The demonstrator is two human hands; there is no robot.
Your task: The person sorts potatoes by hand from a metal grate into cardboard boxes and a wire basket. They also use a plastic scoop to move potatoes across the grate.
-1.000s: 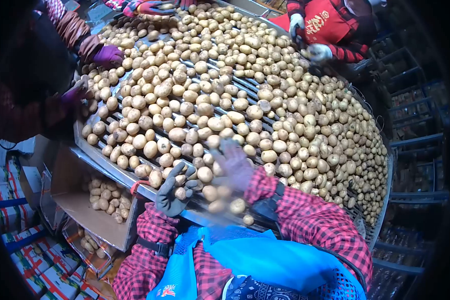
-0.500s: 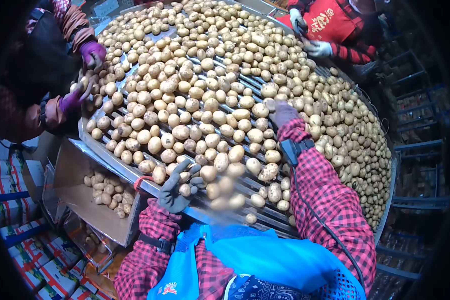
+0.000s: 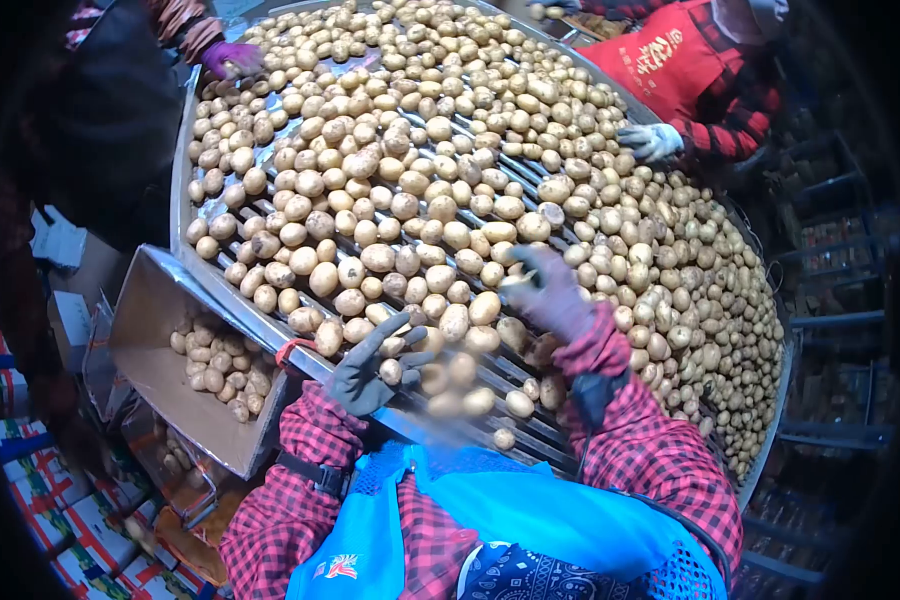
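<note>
Potatoes [image 3: 380,258] cover a slatted metal sorting table [image 3: 395,402] in front of me. My left hand [image 3: 362,376], in a dark grey glove, lies at the near edge with its fingers spread, a small potato [image 3: 391,371] beside its palm. Further right, my right hand [image 3: 560,298], in a purplish glove, is over the slats and slightly blurred. Its fingers curve around a pale potato [image 3: 517,287]. Several potatoes [image 3: 460,370] between my hands look smeared.
A cardboard box [image 3: 160,352] holding potatoes stands below the table's left edge. Across the table, one co-worker's purple-gloved hand [image 3: 233,60] is at the left and another's white-gloved hand [image 3: 652,142] at the right. Printed cartons [image 3: 95,535] are stacked at lower left.
My right hand has come back toward me and slightly left, with a potato at its fingers. The left co-worker's hands have moved away from the near-left potatoes. My left hand has barely shifted.
</note>
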